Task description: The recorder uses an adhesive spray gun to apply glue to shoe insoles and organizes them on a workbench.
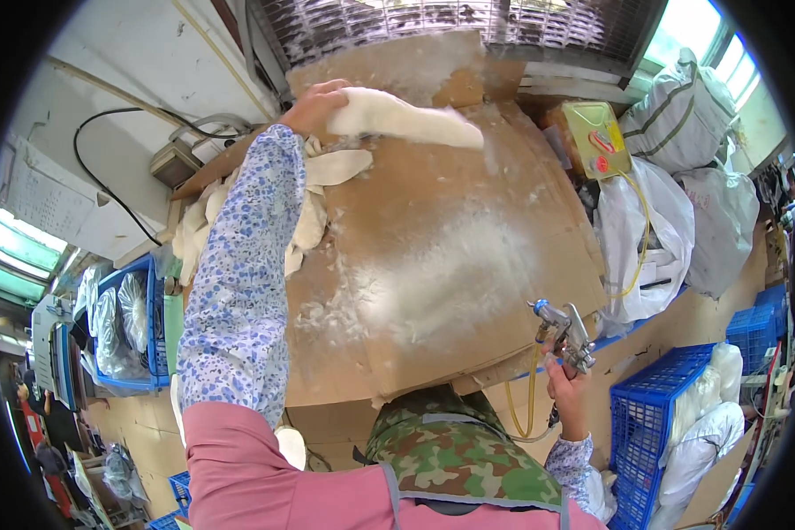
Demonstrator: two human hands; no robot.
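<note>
Out at the far left part of the cardboard-covered table [371,353], my left hand [316,109] is closed around one end of a long, curved, cream-coloured soft piece [406,122]. Its free end points right and looks slightly blurred. My right hand [569,399] grips a metal spray gun [571,343] with a blue front end, at the table's near right corner. A yellowish hose [533,389] runs by the gun. Several similar cream pieces [307,225] lie in a loose pile, partly hidden under my left sleeve.
White residue [442,274] coats the middle of the cardboard. At the right edge stand a yellow-green can [594,132] and white bags [645,230]. Blue crates [654,424] stand on the floor to the right; a blue bin [155,327] sits left. A metal grille [450,22] backs the table.
</note>
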